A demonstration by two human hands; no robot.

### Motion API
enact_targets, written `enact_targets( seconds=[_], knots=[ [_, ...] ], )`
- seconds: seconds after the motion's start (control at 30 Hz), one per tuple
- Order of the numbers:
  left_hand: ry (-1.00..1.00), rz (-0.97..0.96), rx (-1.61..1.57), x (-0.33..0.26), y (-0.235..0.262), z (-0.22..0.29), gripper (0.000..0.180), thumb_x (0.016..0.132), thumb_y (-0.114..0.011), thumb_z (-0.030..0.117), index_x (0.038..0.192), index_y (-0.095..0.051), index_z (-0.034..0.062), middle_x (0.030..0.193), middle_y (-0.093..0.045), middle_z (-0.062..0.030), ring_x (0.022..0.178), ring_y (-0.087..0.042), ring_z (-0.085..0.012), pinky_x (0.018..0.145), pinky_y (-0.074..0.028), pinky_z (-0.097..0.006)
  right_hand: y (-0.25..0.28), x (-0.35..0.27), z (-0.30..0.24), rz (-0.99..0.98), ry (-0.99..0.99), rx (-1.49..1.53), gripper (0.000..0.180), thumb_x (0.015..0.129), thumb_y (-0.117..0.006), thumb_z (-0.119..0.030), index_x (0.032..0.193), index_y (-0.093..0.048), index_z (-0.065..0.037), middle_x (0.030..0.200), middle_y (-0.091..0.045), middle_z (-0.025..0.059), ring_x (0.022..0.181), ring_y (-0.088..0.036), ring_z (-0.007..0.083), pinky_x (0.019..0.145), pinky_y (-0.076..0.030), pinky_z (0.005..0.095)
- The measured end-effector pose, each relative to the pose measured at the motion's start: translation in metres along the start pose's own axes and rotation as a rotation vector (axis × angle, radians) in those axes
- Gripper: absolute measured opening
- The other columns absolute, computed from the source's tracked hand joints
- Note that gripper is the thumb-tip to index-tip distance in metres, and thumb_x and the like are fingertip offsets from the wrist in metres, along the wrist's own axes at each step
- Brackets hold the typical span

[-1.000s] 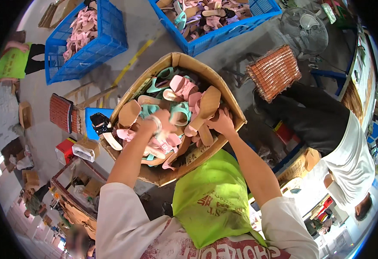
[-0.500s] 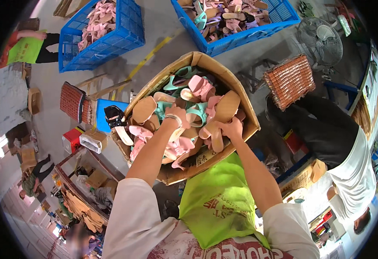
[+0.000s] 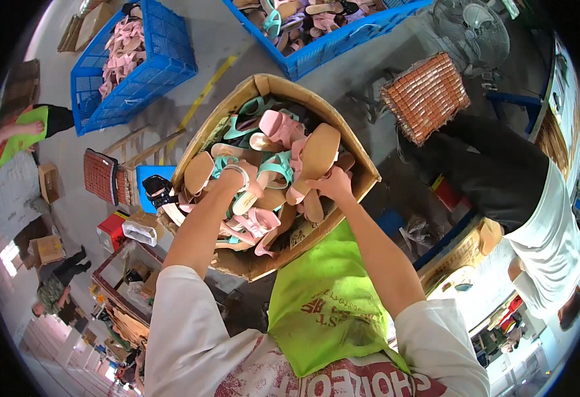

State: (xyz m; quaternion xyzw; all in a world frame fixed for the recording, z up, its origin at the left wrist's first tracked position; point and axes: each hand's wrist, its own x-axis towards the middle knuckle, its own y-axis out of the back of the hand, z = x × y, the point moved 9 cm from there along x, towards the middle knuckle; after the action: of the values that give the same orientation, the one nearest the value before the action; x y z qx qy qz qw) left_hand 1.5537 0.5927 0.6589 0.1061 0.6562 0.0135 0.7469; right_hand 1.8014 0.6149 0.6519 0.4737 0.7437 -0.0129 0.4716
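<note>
A large cardboard box [image 3: 261, 87] full of sandals in pink, teal and tan sits in front of me. My left hand [image 3: 235, 177] is down among them, closed on a pale pink sandal [image 3: 245, 198]. My right hand [image 3: 331, 184] grips a tan-soled sandal [image 3: 318, 151] that stands up out of the pile. A bright green apron [image 3: 323, 304] hangs on my chest below the box.
Two blue plastic crates [image 3: 145, 74] [image 3: 343, 40] hold more sandals behind the box. A woven rattan stool [image 3: 425, 96] and a fan [image 3: 470, 28] stand at the right, next to a person in a white shirt [image 3: 541, 231]. Small boxes and a red container [image 3: 111, 228] lie at the left.
The box and pile have shifted closer and rightward in view. My right hand has lifted the tan-soled sandal higher; my left hand stays buried in the pile.
</note>
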Motion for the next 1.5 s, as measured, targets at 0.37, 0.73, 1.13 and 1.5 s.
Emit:
enact_targets(
  seconds=[0.37,0.73,1.13,1.5],
  knots=[
    [-0.176,0.246,-0.005,-0.003,0.005,0.009,0.063,0.058,-0.072,0.053,0.091,-0.067,-0.0003,0.094,-0.066,-0.0232,0.089,-0.063,-0.0387,0.079,-0.052,-0.044,0.037,-0.065,-0.028,0.061,0.018,0.034,0.045,0.059,-0.08,-0.041,0.087,-0.072,-0.008,0.081,-0.069,0.0119,0.076,-0.067,0.0298,0.072,-0.053,0.0412],
    [-0.157,0.344,-0.124,-0.094,0.026,0.028,0.052,0.067,-0.07,0.043,0.103,-0.061,0.0064,0.096,-0.061,-0.0207,0.097,-0.057,-0.0384,0.084,-0.046,-0.045,0.084,-0.146,-0.053,0.26,0.31,0.049,0.036,0.062,-0.076,-0.027,0.089,-0.063,-0.006,0.089,-0.065,0.0086,0.084,-0.063,0.0335,0.072,-0.052,0.0428],
    [-0.244,0.399,-0.319,-0.163,0.026,0.018,0.06,0.067,-0.076,0.033,0.111,-0.057,-0.0018,0.104,-0.06,-0.0218,0.101,-0.056,-0.0364,0.089,-0.043,-0.041,0.123,-0.225,-0.037,0.217,0.375,0.372,0.056,0.066,-0.08,-0.019,0.116,-0.057,-0.008,0.108,-0.064,0.0074,0.099,-0.063,0.0209,0.084,-0.051,0.0357],
    [-0.319,0.447,-0.908,-0.245,0.057,0.096,0.043,0.072,-0.071,0.018,0.109,-0.06,-0.0013,0.096,-0.066,-0.0127,0.085,-0.063,-0.023,0.077,-0.049,-0.036,0.191,-0.327,0.072,0.287,0.199,0.951,0.067,0.066,-0.083,-0.017,0.124,-0.052,-0.004,0.117,-0.06,0.0084,0.108,-0.058,0.0192,0.092,-0.047,0.0364]
  ],
)
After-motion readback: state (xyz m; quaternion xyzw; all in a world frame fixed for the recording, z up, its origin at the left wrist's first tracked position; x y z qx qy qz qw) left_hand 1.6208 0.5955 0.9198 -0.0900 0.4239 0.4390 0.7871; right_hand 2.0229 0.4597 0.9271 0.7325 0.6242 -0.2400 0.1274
